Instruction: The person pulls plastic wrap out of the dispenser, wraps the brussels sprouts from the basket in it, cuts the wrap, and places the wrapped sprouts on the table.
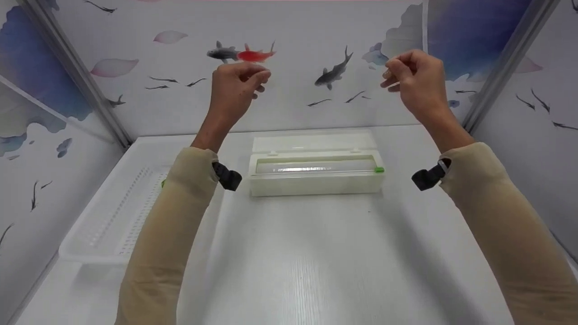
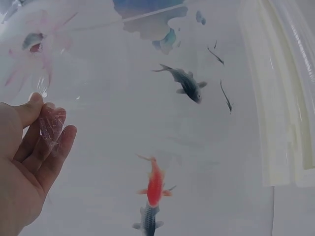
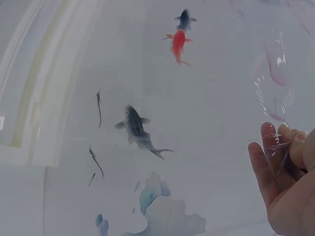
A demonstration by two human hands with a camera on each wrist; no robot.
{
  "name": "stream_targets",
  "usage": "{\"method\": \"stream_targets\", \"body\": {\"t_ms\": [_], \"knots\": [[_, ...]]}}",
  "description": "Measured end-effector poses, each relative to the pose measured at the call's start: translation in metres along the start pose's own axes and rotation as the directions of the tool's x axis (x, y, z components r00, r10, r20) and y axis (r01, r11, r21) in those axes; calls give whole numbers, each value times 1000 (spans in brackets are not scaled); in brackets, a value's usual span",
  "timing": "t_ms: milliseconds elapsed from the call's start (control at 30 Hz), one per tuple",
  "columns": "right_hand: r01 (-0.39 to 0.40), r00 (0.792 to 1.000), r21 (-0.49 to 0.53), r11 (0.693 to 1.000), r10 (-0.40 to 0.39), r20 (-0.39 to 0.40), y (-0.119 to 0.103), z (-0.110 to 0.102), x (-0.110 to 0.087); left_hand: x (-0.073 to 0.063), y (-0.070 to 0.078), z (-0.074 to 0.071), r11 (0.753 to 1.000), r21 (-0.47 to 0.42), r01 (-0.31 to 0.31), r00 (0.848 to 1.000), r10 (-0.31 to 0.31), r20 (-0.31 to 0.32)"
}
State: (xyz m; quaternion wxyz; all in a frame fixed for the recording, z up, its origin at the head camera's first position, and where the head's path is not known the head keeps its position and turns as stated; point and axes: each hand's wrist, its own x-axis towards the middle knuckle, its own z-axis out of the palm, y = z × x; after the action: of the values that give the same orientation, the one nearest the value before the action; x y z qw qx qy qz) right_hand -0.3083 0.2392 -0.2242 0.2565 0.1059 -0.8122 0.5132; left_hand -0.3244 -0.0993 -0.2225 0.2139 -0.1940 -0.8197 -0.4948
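Both hands are raised in front of the patterned back wall, wide apart. My left hand (image 1: 232,88) pinches a corner of clear cling film (image 2: 51,129) between thumb and forefinger, and a crumpled bit hangs over the other fingers. On the opposite side, my right hand (image 1: 420,81) pinches another part of the film, with shiny creases fanning up from the fingertips in the right wrist view. The film is nearly invisible in the head view. Below and between the hands sits a pale cling film dispenser (image 1: 316,186), lid tipped back, with a film roll (image 1: 311,168) inside.
A green slide cutter (image 1: 379,169) sits at the dispenser's right end. On the left stands a white perforated basket (image 1: 86,243), partly behind the left sleeve, with a small green thing (image 1: 163,183) showing. Walls printed with fish enclose the white table (image 1: 298,253).
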Motion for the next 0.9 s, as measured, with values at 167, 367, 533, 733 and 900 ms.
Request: {"method": "stream_targets", "body": {"t_ms": [167, 367, 533, 733, 900], "knots": [[64, 998, 65, 996, -66, 20, -5, -7, -16, -18, 7, -9, 996, 26, -82, 996, 82, 18], [106, 994, 106, 989, -108, 16, -5, -12, -35, -38, 9, -14, 986, 2, -168, 985, 168, 32], [135, 990, 122, 983, -139, 24, -6, -15, -53, -57, 9, -18, 977, -19, -214, 975, 215, 47], [158, 984, 170, 973, -169, 49, -7, -21, -79, -79, 8, -23, 960, -44, -275, 956, 278, 89], [182, 965, 237, 954, -219, 141, 2, -30, -98, -97, 7, -22, 956, -74, -285, 948, 293, 123]]}}
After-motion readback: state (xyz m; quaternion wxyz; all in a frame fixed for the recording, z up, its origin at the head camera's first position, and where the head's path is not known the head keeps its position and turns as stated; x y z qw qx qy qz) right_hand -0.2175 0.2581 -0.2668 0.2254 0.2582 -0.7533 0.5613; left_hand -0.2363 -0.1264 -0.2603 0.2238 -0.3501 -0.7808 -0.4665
